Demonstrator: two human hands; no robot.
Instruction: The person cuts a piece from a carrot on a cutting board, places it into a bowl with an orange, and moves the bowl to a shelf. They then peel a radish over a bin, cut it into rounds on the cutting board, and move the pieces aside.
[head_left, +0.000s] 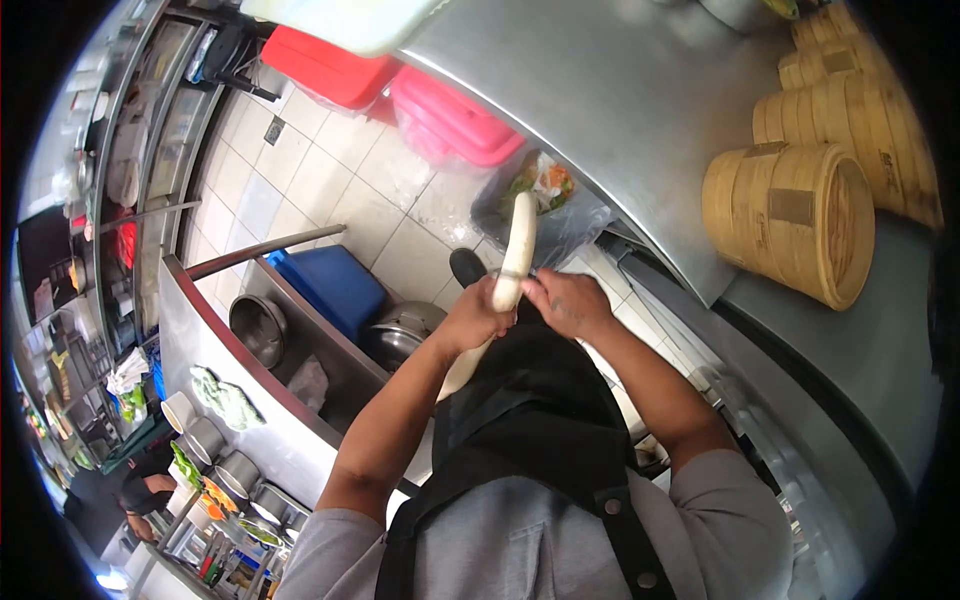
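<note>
My left hand point(475, 320) is closed around the middle of a long white radish point(518, 235) and holds it at a slant above the tiled floor. Its peeled upper end points toward a bag-lined waste bin point(590, 228) with vegetable scraps in it. My right hand point(568, 300) sits against the radish just right of my left hand and grips a small thin tool, apparently a peeler point(522, 272), laid across the radish. The radish's lower end shows below my left wrist, in front of my black apron.
Bamboo steamers point(800, 220) are stacked on the steel counter point(640, 110) at the right. Red bins point(450, 120) and a blue bin point(335, 285) stand on the floor. Metal pots point(260, 328) sit under a steel shelf at the left. Another person point(140, 490) works at the lower left.
</note>
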